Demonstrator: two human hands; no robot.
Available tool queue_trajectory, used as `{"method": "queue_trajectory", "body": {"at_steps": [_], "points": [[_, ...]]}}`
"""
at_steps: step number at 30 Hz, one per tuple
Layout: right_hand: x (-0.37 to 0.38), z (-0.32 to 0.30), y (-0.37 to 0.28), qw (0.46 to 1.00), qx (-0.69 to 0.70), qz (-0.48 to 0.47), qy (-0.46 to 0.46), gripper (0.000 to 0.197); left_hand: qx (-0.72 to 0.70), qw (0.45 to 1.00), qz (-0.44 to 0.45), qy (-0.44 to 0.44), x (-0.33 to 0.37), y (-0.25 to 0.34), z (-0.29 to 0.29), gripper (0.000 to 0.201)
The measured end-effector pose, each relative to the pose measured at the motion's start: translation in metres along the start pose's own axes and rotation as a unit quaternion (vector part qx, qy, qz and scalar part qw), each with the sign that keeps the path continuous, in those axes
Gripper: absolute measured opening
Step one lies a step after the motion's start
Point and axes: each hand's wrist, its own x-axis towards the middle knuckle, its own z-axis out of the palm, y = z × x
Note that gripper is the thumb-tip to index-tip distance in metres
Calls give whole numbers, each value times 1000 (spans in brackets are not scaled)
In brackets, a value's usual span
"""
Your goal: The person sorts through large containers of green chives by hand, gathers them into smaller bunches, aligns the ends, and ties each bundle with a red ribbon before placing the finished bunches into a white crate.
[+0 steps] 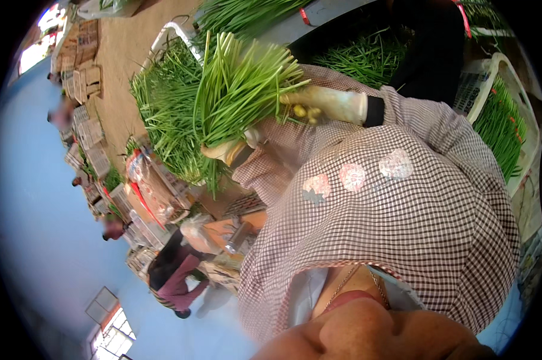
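Note:
My left hand, in a pale glove, is closed around a thick bunch of garlic chives, long green stalks with paler ends fanned upward. My right hand, in a stained whitish glove with yellow fingertips and a dark cuff band, is beside the bunch's right side. Its fingers look curled and slightly blurred; whatever they hold is too small to make out. Under and left of the bunch lies a heap of looser green stalks in a white plastic basket.
More long green bundles, one with a red tie, lie at the top. A person in dark clothes is by another pile of greens. At right stands a pale crate of greens. Crates and a bending person are at left.

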Motion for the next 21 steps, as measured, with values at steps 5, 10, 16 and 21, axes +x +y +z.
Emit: {"method": "queue_trajectory", "body": {"at_steps": [5,10,16,21], "points": [[17,-12,-14,985,151,-37,-76,23,52,999,3,10,-8,4,1,61],[-9,-43,-22,971,39,-228,-66,33,88,996,7,12,-8,5,-3,61],[-29,-94,-33,943,-44,-294,149,35,115,993,12,9,-10,2,-5,60],[-32,-121,-18,547,-798,17,252,65,132,991,11,8,-12,0,-6,59]]}}
